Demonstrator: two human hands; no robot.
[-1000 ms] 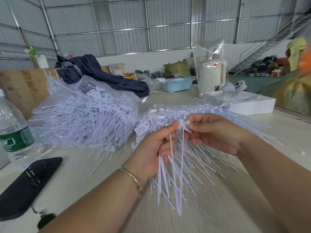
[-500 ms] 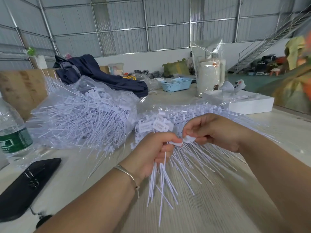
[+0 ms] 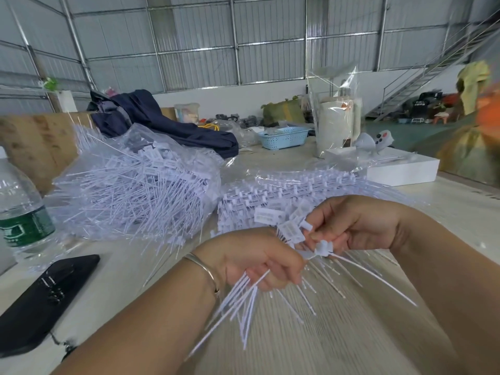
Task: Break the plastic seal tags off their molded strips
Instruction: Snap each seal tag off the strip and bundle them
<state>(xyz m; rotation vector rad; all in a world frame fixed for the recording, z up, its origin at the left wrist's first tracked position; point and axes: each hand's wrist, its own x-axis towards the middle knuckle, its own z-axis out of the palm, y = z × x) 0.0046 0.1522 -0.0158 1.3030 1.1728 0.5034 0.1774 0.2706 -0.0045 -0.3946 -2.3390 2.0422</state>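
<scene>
Head view: the left hand (image 3: 259,255) is clenching a bundle of seal tags (image 3: 243,301), their thin tails fanning out below its curled fingers, while the right hand (image 3: 349,228) is pinching the head of one tag (image 3: 323,247) just beyond the left fingertips, its tail trailing out to the right. The step in hand seems to be snapping a single tag loose from the strip held in the left fist. Next, I judge, the right fingers are needing a short twist away from the left ones, then dropping the freed tag. Behind the fingers, unbroken molded strips (image 3: 297,190) are lying stacked, and a bagged heap of tags (image 3: 135,190) is sitting to their left.
</scene>
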